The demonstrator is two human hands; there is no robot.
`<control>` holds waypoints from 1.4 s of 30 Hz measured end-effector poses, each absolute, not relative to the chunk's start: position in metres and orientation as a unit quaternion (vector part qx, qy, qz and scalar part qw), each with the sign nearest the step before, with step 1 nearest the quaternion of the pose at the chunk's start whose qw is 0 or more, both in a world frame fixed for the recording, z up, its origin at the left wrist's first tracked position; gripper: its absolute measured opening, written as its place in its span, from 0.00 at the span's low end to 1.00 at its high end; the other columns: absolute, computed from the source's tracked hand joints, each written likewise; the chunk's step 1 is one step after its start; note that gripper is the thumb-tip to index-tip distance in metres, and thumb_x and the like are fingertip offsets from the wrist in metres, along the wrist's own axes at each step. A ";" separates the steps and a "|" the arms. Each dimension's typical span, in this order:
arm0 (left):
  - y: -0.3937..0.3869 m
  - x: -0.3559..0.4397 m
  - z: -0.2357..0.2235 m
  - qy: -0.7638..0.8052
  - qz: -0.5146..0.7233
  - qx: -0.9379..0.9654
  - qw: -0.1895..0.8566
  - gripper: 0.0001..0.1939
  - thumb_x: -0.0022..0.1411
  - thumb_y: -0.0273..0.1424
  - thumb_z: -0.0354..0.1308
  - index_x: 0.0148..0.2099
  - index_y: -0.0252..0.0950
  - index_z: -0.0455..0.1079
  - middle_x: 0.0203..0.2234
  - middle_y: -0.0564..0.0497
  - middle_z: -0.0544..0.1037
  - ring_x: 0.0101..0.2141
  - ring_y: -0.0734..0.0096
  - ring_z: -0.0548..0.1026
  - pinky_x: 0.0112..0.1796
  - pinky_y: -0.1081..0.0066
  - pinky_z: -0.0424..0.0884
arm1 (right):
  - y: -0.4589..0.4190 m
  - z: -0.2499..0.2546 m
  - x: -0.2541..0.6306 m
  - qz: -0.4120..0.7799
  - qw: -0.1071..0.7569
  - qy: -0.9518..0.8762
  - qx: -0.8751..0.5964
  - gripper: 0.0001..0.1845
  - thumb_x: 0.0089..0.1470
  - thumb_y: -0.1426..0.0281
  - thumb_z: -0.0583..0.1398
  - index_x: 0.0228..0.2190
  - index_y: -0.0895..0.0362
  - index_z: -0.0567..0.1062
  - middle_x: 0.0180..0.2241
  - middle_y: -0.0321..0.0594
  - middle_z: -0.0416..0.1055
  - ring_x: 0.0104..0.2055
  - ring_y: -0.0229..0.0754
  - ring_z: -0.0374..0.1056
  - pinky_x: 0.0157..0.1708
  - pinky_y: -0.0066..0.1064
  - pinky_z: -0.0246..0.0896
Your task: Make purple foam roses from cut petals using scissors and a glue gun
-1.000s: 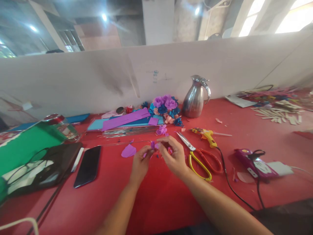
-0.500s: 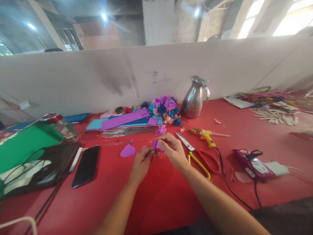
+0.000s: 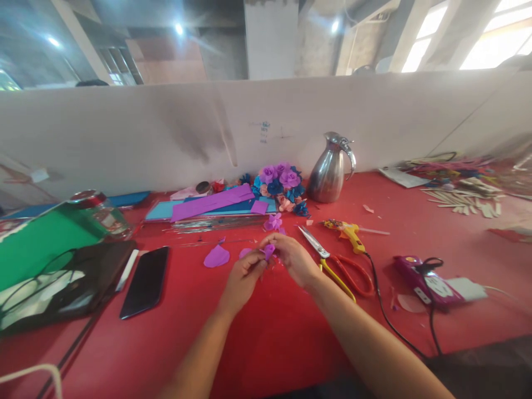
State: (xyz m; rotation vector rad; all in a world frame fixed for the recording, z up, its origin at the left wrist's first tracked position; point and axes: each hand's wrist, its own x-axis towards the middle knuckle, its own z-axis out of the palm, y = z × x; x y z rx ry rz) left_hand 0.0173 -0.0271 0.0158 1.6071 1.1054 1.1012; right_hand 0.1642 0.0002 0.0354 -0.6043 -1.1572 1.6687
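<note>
A small curled purple paper piece (image 3: 269,251) is sitting right between the two hands, up at the fingertips, just above the red counter (image 3: 270,343). The left hand (image 3: 246,271) is pinching it from below and from the left. The right hand (image 3: 294,259) is bending its fingers around the top and right side and is holding it too. The tips are so close together that some of the paper is hiding behind them. A purple petal (image 3: 216,256) is lying flat to the left of the left hand. Just past the fingers, a purple paper flower (image 3: 273,222) is resting on the counter. To the right of the right hand, scissors (image 3: 324,253) with one red and one yellow handle are lying a bit open, and a yellow glue gun (image 3: 353,239) is lying just beyond them. Farther back, a long purple strip (image 3: 211,203) is resting on blue sheets (image 3: 160,211), next to a bunch of paper flowers (image 3: 279,183). A shiny metal jug (image 3: 326,173) is standing to the right of the bunch. Well off to the left, a black phone (image 3: 145,282) is lying near a glass jar (image 3: 102,214). On the far right, a purple power strip (image 3: 428,281) is lying with a plug in it.
</note>
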 end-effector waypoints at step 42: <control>-0.024 0.017 0.009 0.451 0.502 0.550 0.492 0.17 0.55 0.42 0.58 0.23 0.34 0.67 0.20 0.55 0.61 0.25 0.74 0.59 0.27 0.74 0.57 | -0.017 0.026 0.152 0.156 0.542 -0.706 -0.429 0.06 0.54 0.65 0.60 0.29 0.54 0.72 0.27 0.39 0.71 0.30 0.40 0.65 0.32 0.32 0.59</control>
